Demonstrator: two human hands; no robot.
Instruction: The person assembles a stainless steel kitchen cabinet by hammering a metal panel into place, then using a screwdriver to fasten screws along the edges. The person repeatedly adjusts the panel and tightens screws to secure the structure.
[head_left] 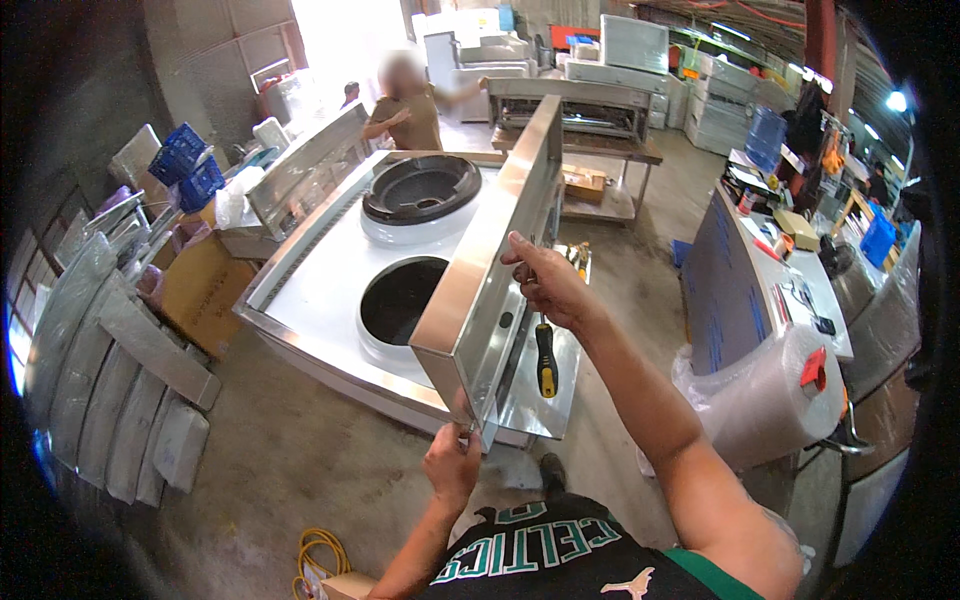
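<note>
A tall stainless-steel panel stands upright along the near right side of a steel wok range. My right hand is raised beside the panel's outer face, its index finger and thumb close to the metal. A screwdriver with a black and yellow handle hangs below that hand, its shaft running up into the curled fingers. Lower down, my left hand is closed at the panel's bottom near corner. Whatever its fingertips pinch is too small to make out. Two round burner openings, one with a black ring, sit in the range top.
Across the range stands another person. Film-wrapped panels and a cardboard box are on the left. At right are a bubble-wrap roll and a cluttered bench. A yellow cable lies coiled on the floor.
</note>
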